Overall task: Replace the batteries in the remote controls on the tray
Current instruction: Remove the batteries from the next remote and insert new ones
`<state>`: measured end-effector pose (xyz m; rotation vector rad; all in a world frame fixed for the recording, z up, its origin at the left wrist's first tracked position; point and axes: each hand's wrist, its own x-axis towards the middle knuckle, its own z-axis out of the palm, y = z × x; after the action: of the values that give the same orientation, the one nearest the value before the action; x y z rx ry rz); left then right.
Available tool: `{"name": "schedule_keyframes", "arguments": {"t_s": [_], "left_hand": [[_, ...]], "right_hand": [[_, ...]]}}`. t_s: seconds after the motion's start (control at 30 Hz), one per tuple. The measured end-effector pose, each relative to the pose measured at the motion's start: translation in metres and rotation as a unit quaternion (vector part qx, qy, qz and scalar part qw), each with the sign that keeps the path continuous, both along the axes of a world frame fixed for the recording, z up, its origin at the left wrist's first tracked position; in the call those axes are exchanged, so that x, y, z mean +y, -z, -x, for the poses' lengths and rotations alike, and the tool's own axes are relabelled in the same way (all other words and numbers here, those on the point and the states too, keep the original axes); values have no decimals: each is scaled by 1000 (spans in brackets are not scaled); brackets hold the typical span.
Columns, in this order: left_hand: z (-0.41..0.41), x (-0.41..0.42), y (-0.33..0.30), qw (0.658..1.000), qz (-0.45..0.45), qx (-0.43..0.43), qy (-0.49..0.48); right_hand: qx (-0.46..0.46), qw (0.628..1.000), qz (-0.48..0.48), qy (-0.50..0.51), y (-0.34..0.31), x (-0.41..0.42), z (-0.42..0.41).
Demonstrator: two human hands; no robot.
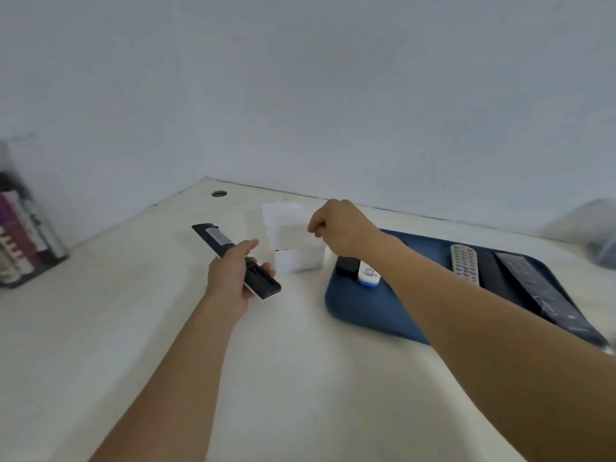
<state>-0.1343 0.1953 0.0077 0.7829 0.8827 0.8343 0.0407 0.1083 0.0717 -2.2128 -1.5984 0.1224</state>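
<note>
The left hand (233, 273) gripped a slim black remote (235, 260), back side up with a pale label, its battery bay uncovered near the fingers. The right hand (340, 228) hovered with fingers curled over a small white box (298, 253) whose lid stood open; whether it pinched anything could not be told. Under the right forearm lay a smooth dark-blue tray (360, 311) with rounded corners, carrying a small white remote (369, 274), a grey remote (464, 263) with coloured buttons and a long black remote (540, 290). All sat on a matte cream worktop (283, 361).
</note>
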Motion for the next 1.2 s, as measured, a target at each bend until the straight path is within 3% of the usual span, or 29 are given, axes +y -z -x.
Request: {"name": "schedule_keyframes", "arguments": {"t_s": [0.33, 0.43, 0.53, 0.6, 1.2], "left_hand": [[-15, 6, 6, 985, -84, 101, 114], [-13, 5, 7, 980, -102, 100, 141], [-10, 1, 4, 975, -125, 92, 157], [-9, -3, 2, 974, -133, 89, 160], [-5, -2, 2, 973, -133, 70, 175]], "right_hand": [[58, 998, -11, -20, 20, -28, 10], [-11, 1000, -11, 17, 15, -29, 13], [-157, 985, 52, 40, 11, -15, 27], [-207, 973, 92, 41, 13, -5, 38], [-230, 964, 133, -19, 26, 24, 40]]}}
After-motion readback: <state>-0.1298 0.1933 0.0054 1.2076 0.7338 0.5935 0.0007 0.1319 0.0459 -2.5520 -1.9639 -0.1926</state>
